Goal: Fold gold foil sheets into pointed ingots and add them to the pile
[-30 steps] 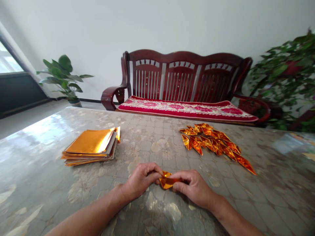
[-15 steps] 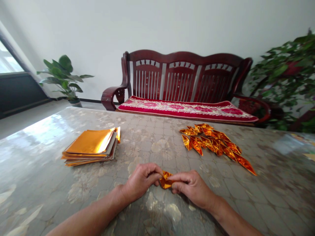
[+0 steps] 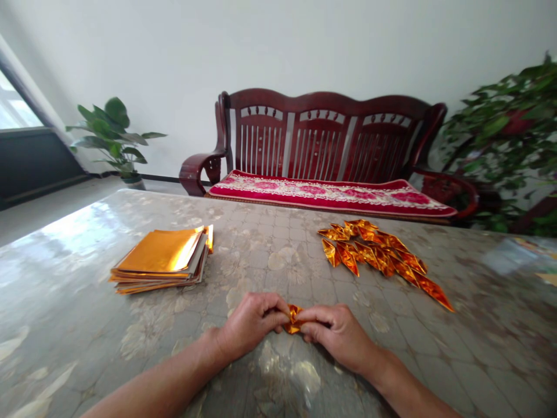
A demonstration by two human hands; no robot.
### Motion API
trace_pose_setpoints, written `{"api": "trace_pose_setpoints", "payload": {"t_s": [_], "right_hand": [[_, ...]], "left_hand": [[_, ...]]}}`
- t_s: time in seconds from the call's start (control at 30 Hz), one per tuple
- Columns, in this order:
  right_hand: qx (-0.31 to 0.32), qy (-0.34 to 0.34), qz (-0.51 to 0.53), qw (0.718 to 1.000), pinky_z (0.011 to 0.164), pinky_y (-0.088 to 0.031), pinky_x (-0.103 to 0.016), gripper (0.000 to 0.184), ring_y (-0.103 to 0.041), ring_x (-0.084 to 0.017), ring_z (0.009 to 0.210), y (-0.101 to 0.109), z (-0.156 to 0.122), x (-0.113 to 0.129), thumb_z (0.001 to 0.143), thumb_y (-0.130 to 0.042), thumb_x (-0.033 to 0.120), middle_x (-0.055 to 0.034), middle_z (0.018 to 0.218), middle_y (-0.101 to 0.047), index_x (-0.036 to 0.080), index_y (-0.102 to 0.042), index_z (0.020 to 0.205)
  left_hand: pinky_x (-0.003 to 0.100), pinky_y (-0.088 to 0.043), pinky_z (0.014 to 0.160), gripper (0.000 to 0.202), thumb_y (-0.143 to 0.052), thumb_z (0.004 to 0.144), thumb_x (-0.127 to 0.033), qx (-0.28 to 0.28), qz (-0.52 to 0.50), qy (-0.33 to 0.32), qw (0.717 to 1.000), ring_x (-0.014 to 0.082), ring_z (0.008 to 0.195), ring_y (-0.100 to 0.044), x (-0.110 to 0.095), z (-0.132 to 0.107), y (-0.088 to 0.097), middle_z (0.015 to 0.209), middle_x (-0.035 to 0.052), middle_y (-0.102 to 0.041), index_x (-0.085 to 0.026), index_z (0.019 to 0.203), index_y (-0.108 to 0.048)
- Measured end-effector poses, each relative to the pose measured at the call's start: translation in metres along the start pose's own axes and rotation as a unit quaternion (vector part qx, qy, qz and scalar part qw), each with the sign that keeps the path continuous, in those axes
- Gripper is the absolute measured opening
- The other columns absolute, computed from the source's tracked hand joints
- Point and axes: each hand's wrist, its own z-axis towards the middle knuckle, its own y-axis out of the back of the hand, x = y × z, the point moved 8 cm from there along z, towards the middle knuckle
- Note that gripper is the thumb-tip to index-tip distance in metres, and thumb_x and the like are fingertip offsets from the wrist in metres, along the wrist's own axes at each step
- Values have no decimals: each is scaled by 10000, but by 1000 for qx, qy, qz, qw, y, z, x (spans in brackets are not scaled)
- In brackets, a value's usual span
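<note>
Foil piece, one: orange-gold, shiny, small, creased; located between the two hands, directly in front of the person. Its ends are covered by fingers; whether it touches the surface below cannot be told.

Left hand, bare: thumb and fingers pinched on the left end of the foil piece.

Right hand, bare: thumb and forefinger pinched on the right end of the same piece. The hands are slightly apart, facing each other, the piece bridging the gap.

Table: beneath and around both hands; greyish, glossy top with a pattern of lines and pale flowers.

Stack of foil sheets: beyond the left hand and to its left; squarish, edges uneven, an orange-gold face uppermost, a bright strip standing out at the right edge.

Folded foil pieces, a group: beyond the right hand and to its right; orange-gold, pointed, lying close together, the longest tip directed back toward the right arm's side.

Clear plastic: far right of the right hand, on the table; contents blurred.

Wooden bench: past the table, straight ahead of the hands; dark red-brown, slatted back, with a red and white patterned seat cover.

Potted plant: far ahead, left of the left hand; broad green leaves.

Leafy plant: far ahead, right of the right hand.
</note>
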Motion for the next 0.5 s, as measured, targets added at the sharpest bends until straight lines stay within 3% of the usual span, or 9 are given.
{"api": "trace_pose_setpoints", "payload": {"t_s": [0.5], "right_hand": [[2, 4, -15, 1000, 593, -452, -186, 178, -613, -108, 564, -2, 2, 7, 861, -631, 241, 17, 657, -717, 234, -792, 937]], "left_hand": [[175, -466, 614, 141, -600, 845, -191, -8, 52, -13, 999, 120, 604, -660, -7, -1, 1, 629, -28, -702, -185, 789, -729]]}}
